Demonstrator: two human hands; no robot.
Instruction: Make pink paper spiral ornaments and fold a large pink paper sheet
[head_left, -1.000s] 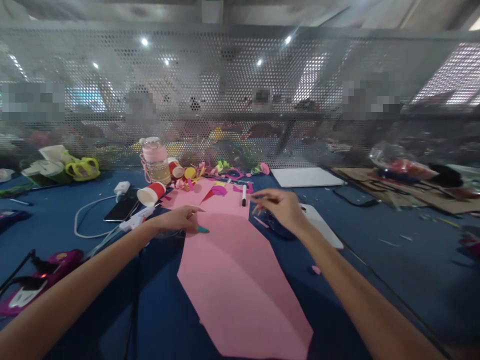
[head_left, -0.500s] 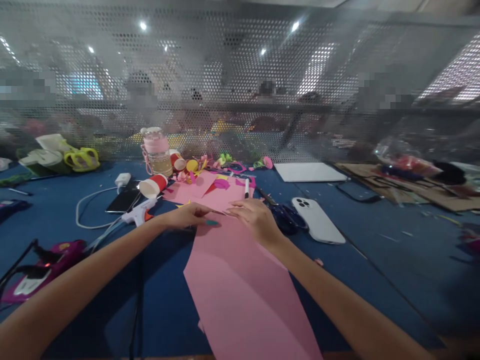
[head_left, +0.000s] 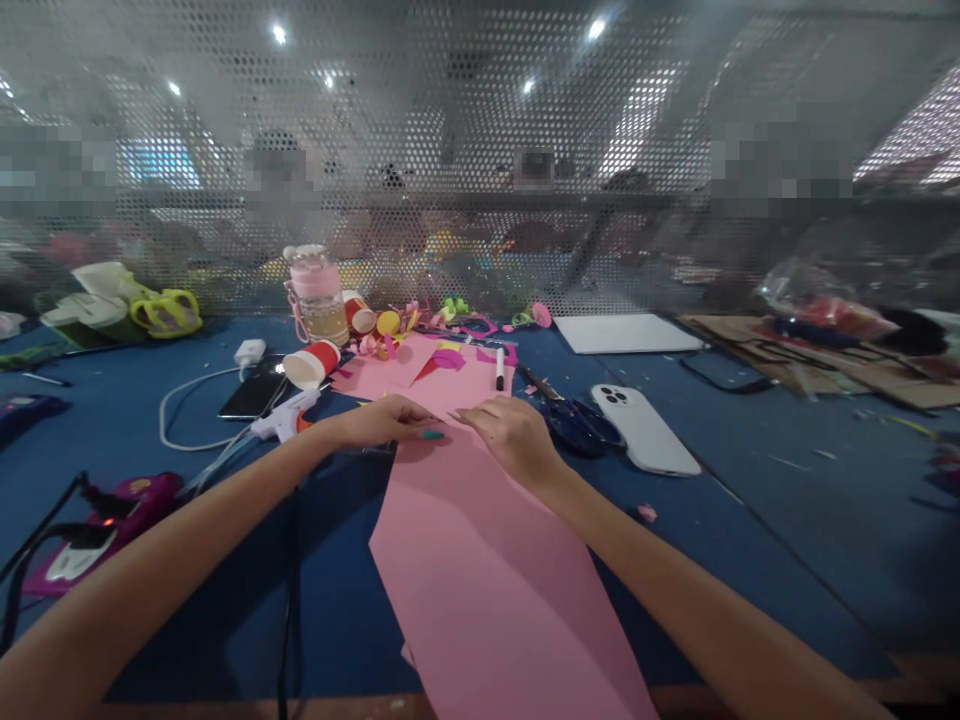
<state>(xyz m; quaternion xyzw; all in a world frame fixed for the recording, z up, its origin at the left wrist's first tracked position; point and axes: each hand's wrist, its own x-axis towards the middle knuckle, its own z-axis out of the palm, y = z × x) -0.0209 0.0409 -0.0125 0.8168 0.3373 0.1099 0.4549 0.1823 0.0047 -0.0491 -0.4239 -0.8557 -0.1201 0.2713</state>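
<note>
A long sheet of pink paper (head_left: 495, 570) stretches from the middle of the table toward me and past the near edge. My left hand (head_left: 390, 420) pinches its far left edge, a green-painted thumbnail lying on top of the paper. Close beside it, my right hand (head_left: 510, 435) grips the same far edge, fingers bent over it and pointing left. The fingertips of both hands nearly meet; what lies under them is hidden. Beyond the hands are more pink paper pieces (head_left: 465, 382) and a white marker with a black end (head_left: 500, 370).
Dark-handled scissors (head_left: 581, 425) and a white phone (head_left: 646, 430) lie to the right. On the left are a glue gun (head_left: 285, 418), a red paper cup (head_left: 313, 364), a black phone (head_left: 253, 390) and a purple power strip (head_left: 112, 530). A bottle (head_left: 319, 300) stands behind, before a perforated screen (head_left: 465, 130).
The view has shifted slightly, so the table things sit a little further right and higher. Both hands keep hold of the pink paper's far edge, their fingers slightly closer together.
</note>
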